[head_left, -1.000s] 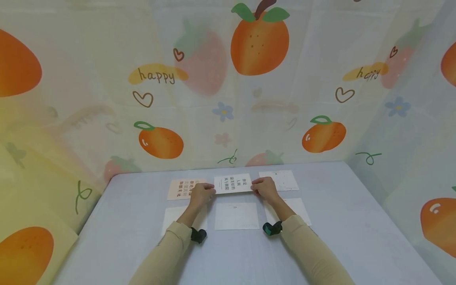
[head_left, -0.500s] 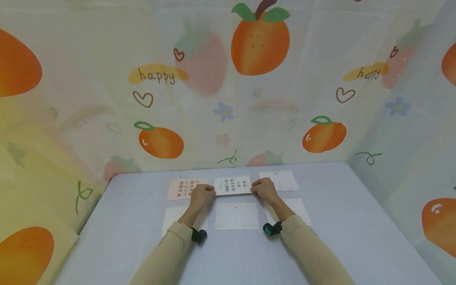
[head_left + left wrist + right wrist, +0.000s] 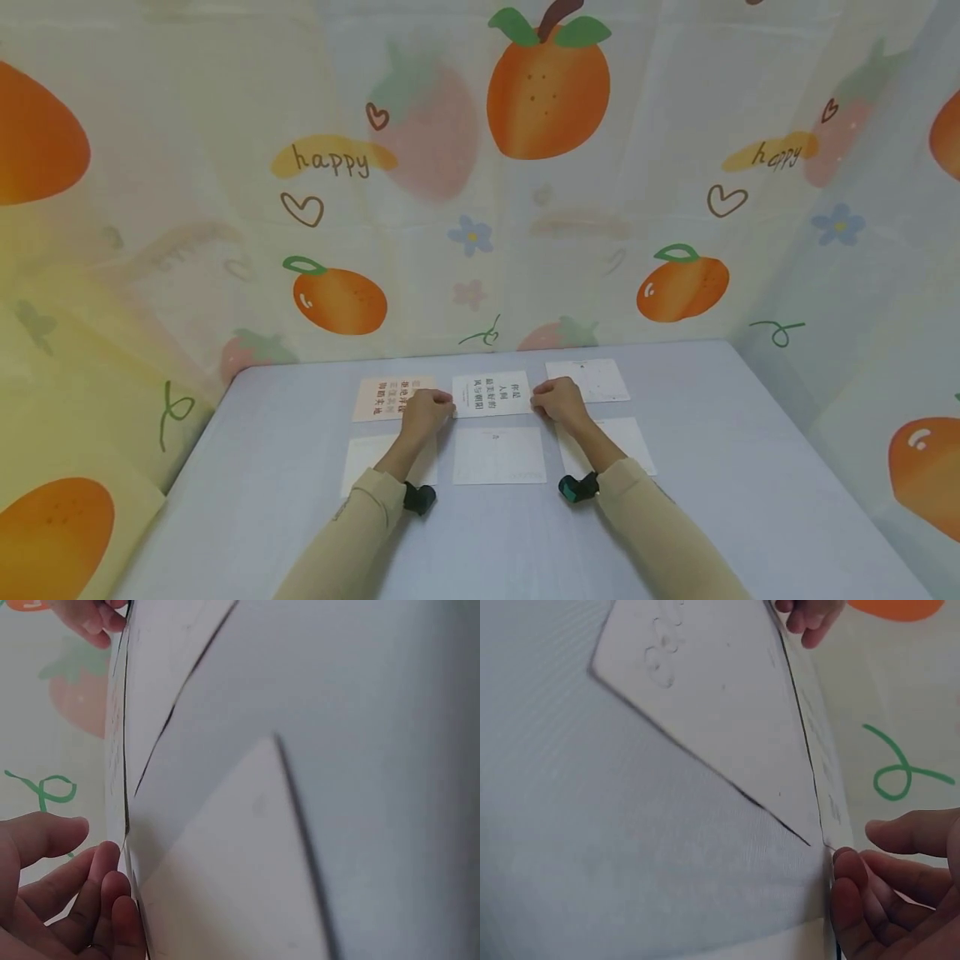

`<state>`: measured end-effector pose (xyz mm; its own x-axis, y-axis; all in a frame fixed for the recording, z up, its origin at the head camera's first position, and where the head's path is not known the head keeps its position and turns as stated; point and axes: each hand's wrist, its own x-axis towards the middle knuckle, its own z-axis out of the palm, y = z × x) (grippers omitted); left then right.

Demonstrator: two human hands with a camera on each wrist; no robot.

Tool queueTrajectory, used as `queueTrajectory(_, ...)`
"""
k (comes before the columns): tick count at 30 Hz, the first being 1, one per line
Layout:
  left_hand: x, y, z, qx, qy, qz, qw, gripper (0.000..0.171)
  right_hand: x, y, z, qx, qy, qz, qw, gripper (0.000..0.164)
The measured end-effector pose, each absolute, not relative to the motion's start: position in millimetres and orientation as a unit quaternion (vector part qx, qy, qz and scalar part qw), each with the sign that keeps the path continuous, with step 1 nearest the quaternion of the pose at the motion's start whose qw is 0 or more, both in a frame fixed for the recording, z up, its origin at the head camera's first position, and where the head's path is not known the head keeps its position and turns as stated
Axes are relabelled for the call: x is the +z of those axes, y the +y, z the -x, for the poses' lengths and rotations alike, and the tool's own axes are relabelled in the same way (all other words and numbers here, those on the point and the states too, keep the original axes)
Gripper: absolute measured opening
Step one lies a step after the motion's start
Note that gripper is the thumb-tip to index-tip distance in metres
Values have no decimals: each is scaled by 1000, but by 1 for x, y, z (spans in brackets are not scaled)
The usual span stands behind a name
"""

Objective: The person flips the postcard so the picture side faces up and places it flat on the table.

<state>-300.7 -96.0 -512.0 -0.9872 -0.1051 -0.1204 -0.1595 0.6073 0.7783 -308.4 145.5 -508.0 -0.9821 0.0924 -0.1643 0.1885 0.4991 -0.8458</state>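
A white card with dark vertical lettering (image 3: 491,394) lies in the middle of the back row on the table. At its left corner is my left hand (image 3: 427,411), fingertips right at the edge. My right hand (image 3: 561,402) is at the opposite side, its fingertips close to the right edge. In the left wrist view, the left thumb (image 3: 56,834) stands apart from the bent fingers (image 3: 112,889). The right wrist view likewise shows a gap between the right thumb (image 3: 907,831) and fingers (image 3: 851,870), with nothing pinched.
A peach card with brown lettering (image 3: 375,400) lies back left, partly behind the left hand. Back right is a speckled white card (image 3: 596,379). Three pale cards form the front row: left (image 3: 363,458), middle (image 3: 498,457) and right (image 3: 626,442). A fruit-print curtain (image 3: 480,250) encloses the table (image 3: 487,542).
The lettered white card has come down flat toward me, its near edge lower than before. Both hands have loosened from its edges, and the right hand has shifted slightly right.
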Motion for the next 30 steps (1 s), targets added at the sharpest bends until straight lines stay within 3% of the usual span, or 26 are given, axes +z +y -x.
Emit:
queueTrajectory(14,-496,-89,310,435,900,30,18,23,-494,168,307,-488,870,-61,33,23)
queueTrajectory(30,-491,-40,313,509,860,-16,31,26,-482,203,318,-457,887,-51,29,27)
